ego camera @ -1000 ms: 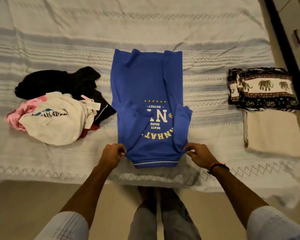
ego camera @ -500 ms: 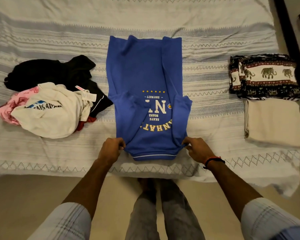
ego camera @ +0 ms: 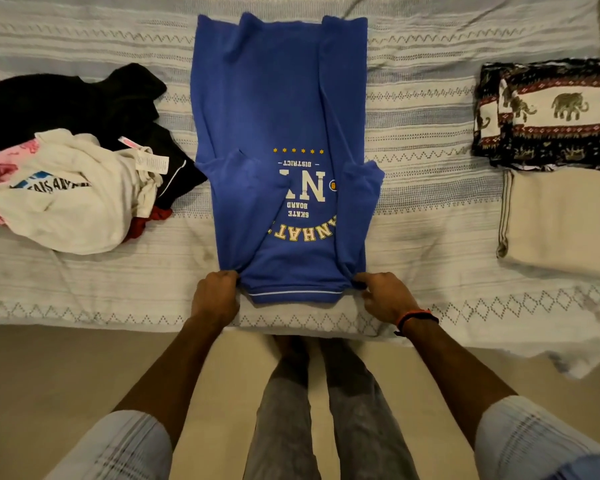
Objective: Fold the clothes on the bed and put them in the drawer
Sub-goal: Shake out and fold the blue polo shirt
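A blue printed T-shirt (ego camera: 278, 109) lies lengthwise on the striped white bed cover (ego camera: 430, 209), both sides and sleeves folded inward, collar end nearest me. My left hand (ego camera: 215, 296) grips the shirt's near left corner with curled fingers. My right hand (ego camera: 385, 296) pinches the near right corner. An unfolded heap sits to the left: a cream printed top (ego camera: 66, 199), a black garment (ego camera: 84, 105), pink cloth (ego camera: 0, 168) and a bit of red cloth (ego camera: 142, 223).
At the right lie two folded pieces: elephant-print fabric (ego camera: 555, 112) and, nearer me, a cream cloth (ego camera: 561, 220). The bed's near edge runs just behind my hands, with beige floor (ego camera: 49, 375) and my legs below. No drawer is in view.
The view has shifted down and closer over the bed. Both hands keep their hold on the shirt's near corners, and the shirt's fold looks unchanged.
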A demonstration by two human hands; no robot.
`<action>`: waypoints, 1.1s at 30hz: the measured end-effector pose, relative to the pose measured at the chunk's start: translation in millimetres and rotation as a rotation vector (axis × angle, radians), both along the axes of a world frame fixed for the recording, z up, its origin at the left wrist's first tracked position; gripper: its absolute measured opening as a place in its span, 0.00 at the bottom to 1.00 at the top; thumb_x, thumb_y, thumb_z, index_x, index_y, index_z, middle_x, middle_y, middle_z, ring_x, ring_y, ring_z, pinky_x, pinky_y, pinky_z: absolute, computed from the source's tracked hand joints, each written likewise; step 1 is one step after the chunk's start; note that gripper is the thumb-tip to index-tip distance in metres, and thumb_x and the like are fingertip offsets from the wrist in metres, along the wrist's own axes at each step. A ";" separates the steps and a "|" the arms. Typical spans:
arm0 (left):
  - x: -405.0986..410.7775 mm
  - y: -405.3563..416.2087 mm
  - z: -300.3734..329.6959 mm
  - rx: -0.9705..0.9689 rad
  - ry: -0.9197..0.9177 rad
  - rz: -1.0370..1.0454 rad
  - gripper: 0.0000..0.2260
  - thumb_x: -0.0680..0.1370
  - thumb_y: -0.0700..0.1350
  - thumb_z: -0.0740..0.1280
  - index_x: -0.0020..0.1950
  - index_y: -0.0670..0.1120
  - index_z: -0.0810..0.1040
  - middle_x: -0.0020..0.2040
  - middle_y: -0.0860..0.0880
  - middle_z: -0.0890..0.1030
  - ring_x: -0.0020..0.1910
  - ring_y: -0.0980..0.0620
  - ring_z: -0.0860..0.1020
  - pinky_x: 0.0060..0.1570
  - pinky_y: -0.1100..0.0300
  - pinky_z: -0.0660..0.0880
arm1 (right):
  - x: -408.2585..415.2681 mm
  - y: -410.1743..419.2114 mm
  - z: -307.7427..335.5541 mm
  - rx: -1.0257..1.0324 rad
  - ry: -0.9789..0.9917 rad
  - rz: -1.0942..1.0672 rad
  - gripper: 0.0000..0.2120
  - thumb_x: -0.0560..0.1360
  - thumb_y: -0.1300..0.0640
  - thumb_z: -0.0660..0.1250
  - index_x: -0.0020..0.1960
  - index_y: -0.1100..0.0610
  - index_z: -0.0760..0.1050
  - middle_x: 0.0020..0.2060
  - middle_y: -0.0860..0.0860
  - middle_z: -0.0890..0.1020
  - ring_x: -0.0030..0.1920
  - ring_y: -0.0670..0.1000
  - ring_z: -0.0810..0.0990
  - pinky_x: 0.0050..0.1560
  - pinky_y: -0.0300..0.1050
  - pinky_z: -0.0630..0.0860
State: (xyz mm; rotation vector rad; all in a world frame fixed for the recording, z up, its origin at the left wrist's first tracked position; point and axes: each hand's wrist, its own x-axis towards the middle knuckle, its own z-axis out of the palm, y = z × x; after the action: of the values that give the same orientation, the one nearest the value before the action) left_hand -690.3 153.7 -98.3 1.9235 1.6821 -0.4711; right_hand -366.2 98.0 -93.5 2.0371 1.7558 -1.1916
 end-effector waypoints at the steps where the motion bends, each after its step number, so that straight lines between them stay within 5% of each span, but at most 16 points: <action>1: 8.9 3.0 5.0 0.020 0.033 -0.009 0.12 0.75 0.39 0.66 0.58 0.43 0.77 0.56 0.42 0.81 0.53 0.41 0.79 0.53 0.51 0.74 | 2.9 3.1 1.9 0.030 0.021 -0.044 0.18 0.77 0.61 0.63 0.66 0.55 0.76 0.59 0.55 0.82 0.59 0.57 0.79 0.62 0.50 0.75; 4: 42.4 13.5 18.4 0.091 0.073 -0.002 0.10 0.77 0.44 0.66 0.57 0.44 0.77 0.55 0.44 0.81 0.53 0.42 0.78 0.53 0.51 0.74 | 11.9 14.4 7.8 0.124 0.110 -0.257 0.13 0.77 0.62 0.66 0.60 0.58 0.79 0.56 0.55 0.83 0.57 0.56 0.80 0.61 0.49 0.76; 9: 116.3 36.9 28.3 0.017 -0.288 0.252 0.14 0.79 0.44 0.67 0.63 0.43 0.76 0.61 0.44 0.79 0.60 0.45 0.77 0.59 0.55 0.72 | 29.1 42.2 9.2 0.168 0.253 -0.664 0.09 0.75 0.61 0.69 0.56 0.58 0.81 0.49 0.53 0.85 0.49 0.50 0.82 0.54 0.39 0.76; 16: 216.6 82.6 12.1 -0.026 -0.560 0.606 0.22 0.75 0.46 0.73 0.66 0.43 0.73 0.60 0.48 0.79 0.49 0.55 0.76 0.50 0.63 0.70 | 50.7 75.7 -13.9 0.014 0.474 -0.989 0.09 0.73 0.59 0.72 0.53 0.53 0.78 0.46 0.51 0.85 0.48 0.51 0.84 0.55 0.53 0.81; 23: 253.2 117.2 -6.1 0.084 -0.548 0.709 0.26 0.70 0.50 0.78 0.62 0.42 0.73 0.50 0.48 0.79 0.48 0.50 0.78 0.48 0.57 0.76 | 48.5 73.9 -24.9 -0.077 0.494 -0.841 0.18 0.71 0.60 0.74 0.59 0.57 0.75 0.47 0.50 0.83 0.52 0.51 0.82 0.59 0.49 0.79; 27: 257.2 123.8 -8.8 0.123 -0.577 0.705 0.12 0.72 0.50 0.75 0.45 0.43 0.79 0.40 0.47 0.81 0.41 0.51 0.78 0.42 0.56 0.77 | 47.2 67.6 -21.4 -0.090 0.496 -0.727 0.21 0.71 0.62 0.75 0.62 0.57 0.73 0.49 0.48 0.80 0.48 0.49 0.81 0.47 0.37 0.78; 30: 244.0 122.1 -11.6 0.095 -0.760 0.955 0.12 0.74 0.45 0.73 0.34 0.48 0.73 0.35 0.50 0.75 0.36 0.54 0.72 0.39 0.57 0.71 | 47.8 62.5 -20.1 -0.089 0.499 -0.661 0.26 0.70 0.62 0.75 0.65 0.58 0.70 0.55 0.50 0.78 0.50 0.48 0.79 0.40 0.29 0.72; 33: 213.0 113.0 -8.8 0.117 -0.932 1.320 0.08 0.68 0.45 0.72 0.38 0.46 0.74 0.40 0.46 0.75 0.39 0.51 0.72 0.38 0.56 0.72 | 47.8 57.5 -17.5 -0.070 0.475 -0.594 0.28 0.70 0.62 0.75 0.67 0.59 0.69 0.59 0.51 0.76 0.53 0.48 0.77 0.46 0.32 0.73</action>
State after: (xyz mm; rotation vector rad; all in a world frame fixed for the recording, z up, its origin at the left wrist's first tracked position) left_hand -477.3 266.7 -107.1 0.5068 1.8012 0.8851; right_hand -318.3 155.5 -111.0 2.4665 1.2456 -2.0133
